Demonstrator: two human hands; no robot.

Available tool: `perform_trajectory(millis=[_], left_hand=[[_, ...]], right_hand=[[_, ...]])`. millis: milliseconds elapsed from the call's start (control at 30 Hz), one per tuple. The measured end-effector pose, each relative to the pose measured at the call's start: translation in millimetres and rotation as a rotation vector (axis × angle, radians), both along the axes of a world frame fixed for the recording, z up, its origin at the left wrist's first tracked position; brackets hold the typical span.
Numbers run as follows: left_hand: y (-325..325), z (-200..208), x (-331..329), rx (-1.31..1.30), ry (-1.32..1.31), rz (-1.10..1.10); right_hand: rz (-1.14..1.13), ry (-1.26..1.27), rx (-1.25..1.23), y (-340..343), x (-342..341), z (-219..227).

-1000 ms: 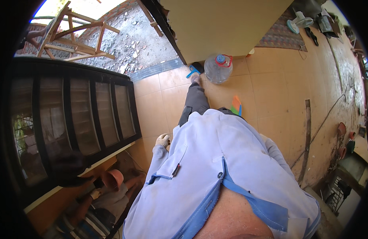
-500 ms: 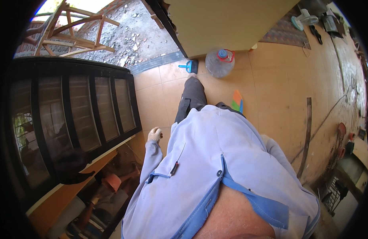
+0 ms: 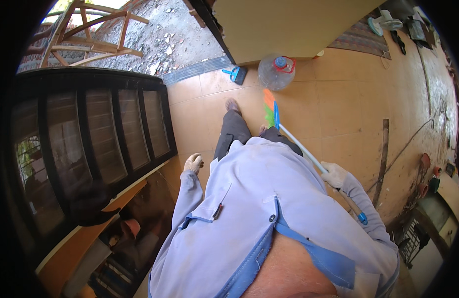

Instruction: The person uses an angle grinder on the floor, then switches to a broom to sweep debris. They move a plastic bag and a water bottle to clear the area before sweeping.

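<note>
My right hand (image 3: pixel 334 175), in a whitish work glove, is closed around the pale handle of a broom (image 3: pixel 303 148) on the right side of my body. The broom's orange, green and blue bristles (image 3: pixel 270 108) are low near the tiled floor, just in front of my foot. Behind my hand the handle's blue end (image 3: pixel 362 218) sticks out beside my forearm. My left hand (image 3: pixel 193 163), also gloved, hangs at my left side with its fingers curled in and nothing visible in them. Beyond my front foot a blue dustpan (image 3: pixel 237 75) lies by the doorway.
A large clear water jug (image 3: pixel 276 72) with a blue cap and red handle stands by the yellowish door (image 3: pixel 284 30). Rubble ground (image 3: pixel 174 42) and a wooden frame (image 3: pixel 90 37) are outside the threshold. A dark slatted shutter door (image 3: pixel 90 139) stands left; a dark strip (image 3: pixel 383 159) lies right.
My right hand and the broom handle have come into view at the right. The bristles have swung left and forward toward the jug. My body has stepped on; the left hand hangs much as before.
</note>
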State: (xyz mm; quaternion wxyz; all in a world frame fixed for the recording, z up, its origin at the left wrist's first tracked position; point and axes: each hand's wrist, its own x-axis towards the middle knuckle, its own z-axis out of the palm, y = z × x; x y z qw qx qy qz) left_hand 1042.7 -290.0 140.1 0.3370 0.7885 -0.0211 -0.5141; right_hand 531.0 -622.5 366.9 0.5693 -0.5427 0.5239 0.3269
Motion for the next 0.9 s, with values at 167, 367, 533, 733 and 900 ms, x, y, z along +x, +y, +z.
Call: perform_trajectory(millis=[167,367,533,733,900], left_hand=[[47,47,40,0.102,-0.115,-0.169],[128,57,46,0.304,-0.019,0.023],[137,-3,45,0.307,-0.116,-0.17],[110,-59,91,0.087,-0.011,-0.08],[101,-19,135,0.059,-0.015,0.226]], right_hand=[[0.12,0.023,-0.112,-21,45,-20],[0.27,0.248,-0.072,-16,51,-95],[0.22,0.395,-0.045,0,95,-144],[0.009,0.389,-0.024,13,139,-182],[0.129,0.396,-0.002,11,145,-209]])
